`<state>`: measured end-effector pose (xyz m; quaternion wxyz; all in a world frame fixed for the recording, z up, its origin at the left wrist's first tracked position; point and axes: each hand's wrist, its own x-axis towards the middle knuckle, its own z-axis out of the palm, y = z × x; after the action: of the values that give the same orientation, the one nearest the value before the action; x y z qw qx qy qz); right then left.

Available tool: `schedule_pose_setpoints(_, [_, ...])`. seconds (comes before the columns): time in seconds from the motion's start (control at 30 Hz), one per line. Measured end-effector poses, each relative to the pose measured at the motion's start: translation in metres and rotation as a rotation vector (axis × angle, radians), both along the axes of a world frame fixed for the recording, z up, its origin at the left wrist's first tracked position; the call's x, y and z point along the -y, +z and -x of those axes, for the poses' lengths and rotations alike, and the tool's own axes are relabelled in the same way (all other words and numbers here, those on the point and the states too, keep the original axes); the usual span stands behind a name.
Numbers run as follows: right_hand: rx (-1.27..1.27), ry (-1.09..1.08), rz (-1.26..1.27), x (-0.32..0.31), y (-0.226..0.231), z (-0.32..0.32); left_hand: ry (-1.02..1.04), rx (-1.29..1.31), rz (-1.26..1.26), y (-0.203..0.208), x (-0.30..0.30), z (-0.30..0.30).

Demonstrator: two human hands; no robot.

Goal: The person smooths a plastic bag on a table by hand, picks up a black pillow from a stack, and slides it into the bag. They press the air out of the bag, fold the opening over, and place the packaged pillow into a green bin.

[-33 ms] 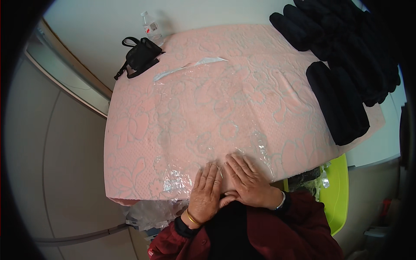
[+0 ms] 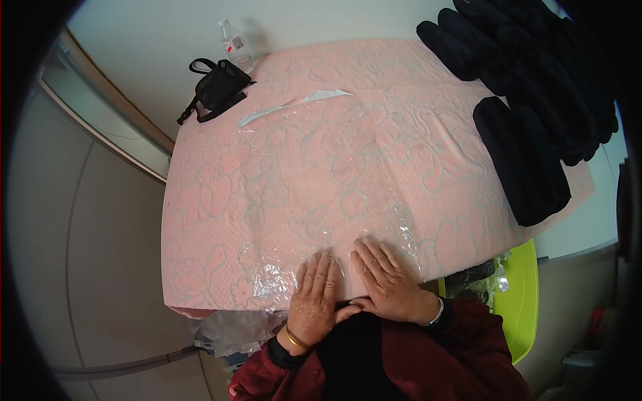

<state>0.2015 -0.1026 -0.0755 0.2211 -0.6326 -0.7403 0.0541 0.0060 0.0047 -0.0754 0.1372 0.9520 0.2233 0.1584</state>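
A sheet of clear plastic is laid flat on the pink cloth-covered table, in the middle and reaching toward the near edge. Its far edge is marked by a white strip; glossy wrinkles are seen along its near left and right sides.

The left hand and the right hand are placed palm down over the near part of the plastic. The fingers of the left hand are extended and held nearly together; those of the right hand are extended and slightly parted. Nothing is pinched by either hand. The thumbs are pointed inward, with their tips close together at the table edge.

A black bag is positioned at the far left corner, beside a clear bottle. Black padded rolls are piled at the right. A green bin is located below the table's right side.
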Motion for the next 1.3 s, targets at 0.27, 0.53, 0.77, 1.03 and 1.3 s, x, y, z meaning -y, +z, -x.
schedule_pose_setpoints(0.27, [0.149,-0.048,0.113,0.025,0.004,-0.027,0.206,-0.057,-0.126,-0.009,-0.011,0.047])
schedule_pose_setpoints(0.53, [0.087,-0.072,0.043,0.031,0.0,-0.022,0.07,0.073,-0.174,-0.029,-0.015,0.065])
schedule_pose_setpoints(0.77, [-0.031,-0.012,-0.037,0.028,0.0,-0.014,-0.021,0.342,-0.209,-0.016,0.02,0.053])
schedule_pose_setpoints(1.03, [-0.106,0.034,-0.06,0.04,0.006,-0.021,0.19,0.101,-0.277,0.0,0.005,0.057])
schedule_pose_setpoints(1.3, [-0.392,-0.008,-0.108,0.044,0.024,-0.039,0.042,0.091,-0.069,0.027,0.008,0.051])
